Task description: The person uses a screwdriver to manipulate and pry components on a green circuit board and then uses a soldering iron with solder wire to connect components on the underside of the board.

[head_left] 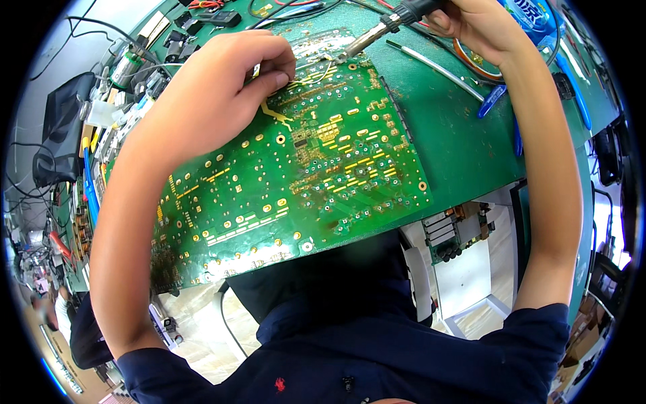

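A large green circuit board point(256, 161) lies solder side up in front of me. My right hand point(471, 30) is closed around the black handle of a soldering iron point(372, 37), its metal barrel slanting down to the board's far edge. Over the board's far part, my left hand point(239, 87) has its fingers pinched together on a thin pale wire point(314, 81). From the fingertips the wire curves toward the iron's tip. Whether the tip touches the wire or a pad is too small to tell.
Right of the board, a thin white rod with a blue end point(492, 101) lies on the green mat point(464, 151). A blue packet point(535, 23) stands at the far right. Black connectors point(219, 18) and cables crowd the far left. Another board point(457, 232) sits below the table edge.
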`<state>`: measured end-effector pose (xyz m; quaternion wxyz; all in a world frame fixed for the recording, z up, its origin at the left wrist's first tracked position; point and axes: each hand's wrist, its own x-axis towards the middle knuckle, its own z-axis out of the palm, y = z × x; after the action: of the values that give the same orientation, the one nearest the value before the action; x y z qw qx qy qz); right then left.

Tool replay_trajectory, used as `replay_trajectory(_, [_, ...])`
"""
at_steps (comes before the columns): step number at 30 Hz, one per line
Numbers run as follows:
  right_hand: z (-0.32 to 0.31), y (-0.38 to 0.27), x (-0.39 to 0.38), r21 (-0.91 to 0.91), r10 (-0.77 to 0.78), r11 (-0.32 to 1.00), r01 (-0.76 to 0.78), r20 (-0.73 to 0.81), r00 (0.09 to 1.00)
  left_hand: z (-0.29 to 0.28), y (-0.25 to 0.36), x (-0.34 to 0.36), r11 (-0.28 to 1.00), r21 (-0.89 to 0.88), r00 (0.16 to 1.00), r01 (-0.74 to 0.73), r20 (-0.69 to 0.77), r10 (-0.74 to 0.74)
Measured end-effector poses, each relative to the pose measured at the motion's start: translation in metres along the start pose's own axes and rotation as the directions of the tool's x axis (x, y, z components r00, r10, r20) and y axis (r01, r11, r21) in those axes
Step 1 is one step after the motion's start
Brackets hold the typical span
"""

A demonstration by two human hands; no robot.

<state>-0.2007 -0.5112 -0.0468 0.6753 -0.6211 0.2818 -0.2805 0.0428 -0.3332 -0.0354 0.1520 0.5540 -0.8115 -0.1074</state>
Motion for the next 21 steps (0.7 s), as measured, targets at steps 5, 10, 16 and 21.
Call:
replay_trajectory(5, [0.002,-0.004,-0.003,-0.067,-0.035,0.997,0.035,-0.003,0.999,-0.006,0.002,0.004,0.997,-0.015,0.995,0.073,0.063,-0.071])
replay_trajectory(10, [0.003,-0.003,-0.001,-0.085,-0.037,0.996,0.036,-0.017,0.999,-0.013,0.004,0.006,0.990,-0.068,0.986,0.127,0.122,-0.118])
replay_trajectory(16, [0.003,-0.003,-0.001,-0.055,-0.039,0.998,0.038,-0.014,0.999,-0.017,0.010,-0.006,0.988,0.053,0.978,-0.143,-0.145,0.150])
replay_trajectory(21, [0.001,-0.001,-0.001,0.006,-0.030,1.000,0.030,0.014,0.999,-0.012,0.009,-0.013,0.949,0.207,0.912,-0.237,-0.289,0.290])
